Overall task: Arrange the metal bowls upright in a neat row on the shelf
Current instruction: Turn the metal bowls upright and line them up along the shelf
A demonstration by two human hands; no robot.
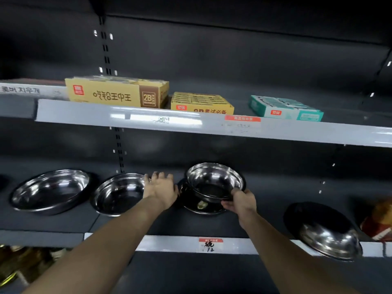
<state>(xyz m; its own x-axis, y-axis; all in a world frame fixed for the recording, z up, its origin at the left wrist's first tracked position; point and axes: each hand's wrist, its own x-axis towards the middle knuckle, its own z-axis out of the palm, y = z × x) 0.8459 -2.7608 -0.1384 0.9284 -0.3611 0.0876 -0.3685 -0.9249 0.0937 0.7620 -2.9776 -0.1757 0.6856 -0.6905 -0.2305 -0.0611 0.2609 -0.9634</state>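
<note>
At the centre of the frame, on the lower shelf [63, 223], your right hand [240, 201] pinches the near rim of a metal bowl [214, 180], thumb over the edge and fingers [228, 205] curled beneath it. This bowl sits tilted, mouth toward you, on top of a second bowl [201, 206] that lies under it; only the lower one's dark near edge shows. Your left hand [162, 187] is just left of this stack, fingers spread and extended toward the back of the shelf, its edge beside the right rim of the neighbouring bowl [119, 194]; whether it touches that rim cannot be told.

Left of centre, that neighbouring bowl and a further bowl [51, 190] at the left of the frame stand apart from one another, both upright or nearly so. At the lower right of the frame, a fifth bowl [326, 232] lies tipped over the shelf's front lip, well apart from the rest.

The relation that governs the next move: the held bowl lies directly beyond your right fingers, and the bare shelf to its right is the nearest open place in the row. The right hand is therefore the better placed to lift it clear; the left could steady the bowl beneath.

On the upper shelf sit two yellow boxes [116, 92] and a green box [285, 108].
</note>
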